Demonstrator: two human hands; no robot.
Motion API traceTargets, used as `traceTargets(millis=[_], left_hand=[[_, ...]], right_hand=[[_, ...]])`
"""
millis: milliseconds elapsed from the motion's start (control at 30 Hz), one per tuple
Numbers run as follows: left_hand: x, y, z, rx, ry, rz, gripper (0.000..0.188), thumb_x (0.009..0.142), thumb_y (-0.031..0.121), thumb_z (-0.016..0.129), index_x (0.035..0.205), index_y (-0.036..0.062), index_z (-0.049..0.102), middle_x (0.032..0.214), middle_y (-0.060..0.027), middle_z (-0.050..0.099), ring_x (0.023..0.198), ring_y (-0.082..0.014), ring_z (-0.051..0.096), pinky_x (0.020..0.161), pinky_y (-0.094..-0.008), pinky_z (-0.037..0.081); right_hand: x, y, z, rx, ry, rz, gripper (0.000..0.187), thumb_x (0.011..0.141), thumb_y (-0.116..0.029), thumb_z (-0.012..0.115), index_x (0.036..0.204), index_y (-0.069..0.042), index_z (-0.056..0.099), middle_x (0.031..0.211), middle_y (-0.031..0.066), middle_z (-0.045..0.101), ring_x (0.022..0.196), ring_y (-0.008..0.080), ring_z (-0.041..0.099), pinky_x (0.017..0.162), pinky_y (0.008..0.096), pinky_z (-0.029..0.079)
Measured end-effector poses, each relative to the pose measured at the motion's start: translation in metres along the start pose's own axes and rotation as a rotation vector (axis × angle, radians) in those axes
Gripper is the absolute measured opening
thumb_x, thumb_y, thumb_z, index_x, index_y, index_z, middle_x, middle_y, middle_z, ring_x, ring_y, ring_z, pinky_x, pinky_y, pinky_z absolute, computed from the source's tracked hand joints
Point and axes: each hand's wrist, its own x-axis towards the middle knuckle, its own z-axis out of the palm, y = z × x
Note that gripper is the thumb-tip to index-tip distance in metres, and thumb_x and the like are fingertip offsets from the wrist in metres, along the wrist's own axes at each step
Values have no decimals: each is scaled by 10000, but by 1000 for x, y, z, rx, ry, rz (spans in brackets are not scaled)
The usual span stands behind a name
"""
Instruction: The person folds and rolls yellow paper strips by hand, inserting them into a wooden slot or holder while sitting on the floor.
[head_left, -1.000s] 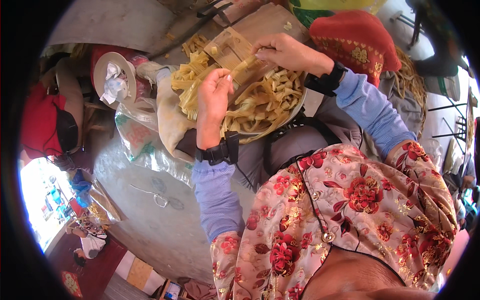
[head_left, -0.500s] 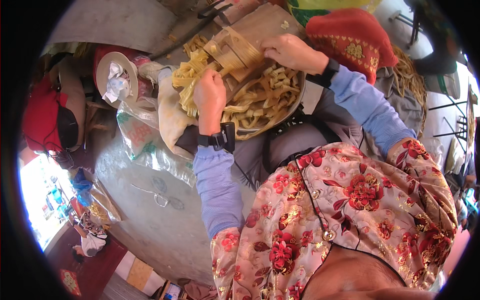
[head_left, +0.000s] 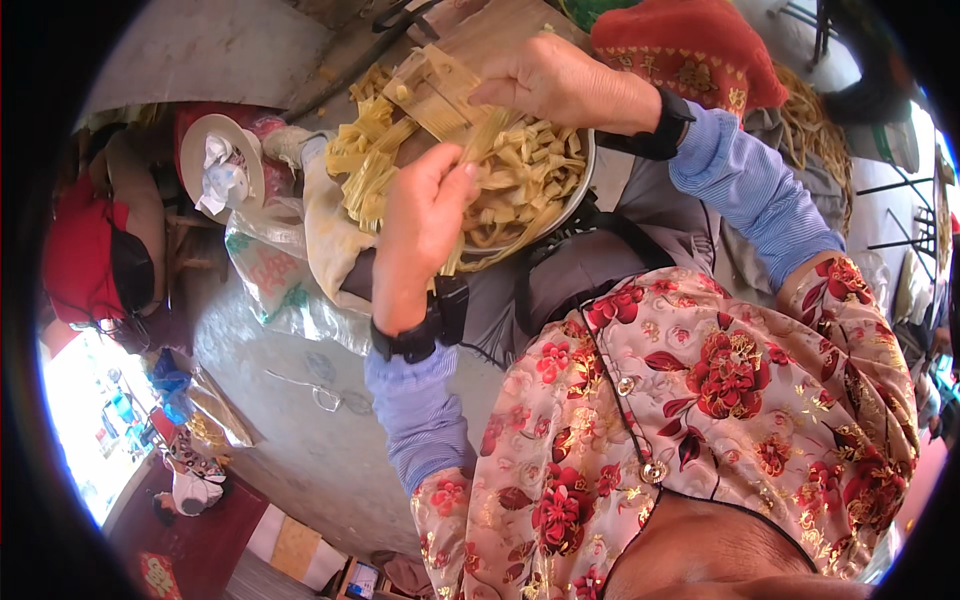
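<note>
A pale yellow flat strip (head_left: 490, 132), like dried husk or straw, stretches between my two hands. My left hand (head_left: 425, 215) pinches its lower end, thumb against the fingers. Higher and to the right, my right hand (head_left: 575, 85) closes on the other end. Under them a metal basin (head_left: 588, 182) on my lap holds many folded, braid-like strips (head_left: 535, 165). A wooden board (head_left: 440, 112) lies across the basin, partly hidden by my hands. Loose yellow strips (head_left: 368, 150) hang in a bunch left of the board.
A red cloth with gold patterns (head_left: 690, 50) sits at the upper right, beside coiled straw braid (head_left: 805, 130). On the left are a pale bowl with crumpled paper (head_left: 222, 165), a clear plastic bag (head_left: 275, 265) and a red bag (head_left: 85, 250). Another person (head_left: 195, 485) is at lower left.
My left hand has moved right and down from the strip bunch, and now holds a strip. My right hand has moved up slightly with fingers closed. The strip is now drawn between both hands.
</note>
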Motion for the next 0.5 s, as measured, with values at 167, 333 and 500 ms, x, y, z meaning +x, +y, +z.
traceTargets(millis=[167,333,500], left_hand=[[-36,85,1,298,324,418,124,873,52,557,961,-19,607,718,-32,551,611,-76,473,566,-212,384],[-79,137,-15,564,462,708,221,917,51,469,1072,-63,579,801,-38,556,655,-50,434,607,-177,348],[-70,138,-32,358,207,796,328,955,168,416,1081,-107,544,727,-38,527,573,-50,363,522,-195,289]], right_hand=[[0,-35,-29,377,-33,-19,220,832,-169,651,758,35,616,571,62,535,527,108,484,498,302,396],[-3,-99,-56,803,-430,-34,172,828,-121,661,761,32,618,642,81,578,592,188,554,543,290,422],[-17,-114,-48,1494,-646,-225,132,866,-91,627,890,38,643,795,73,604,729,112,553,634,245,448]])
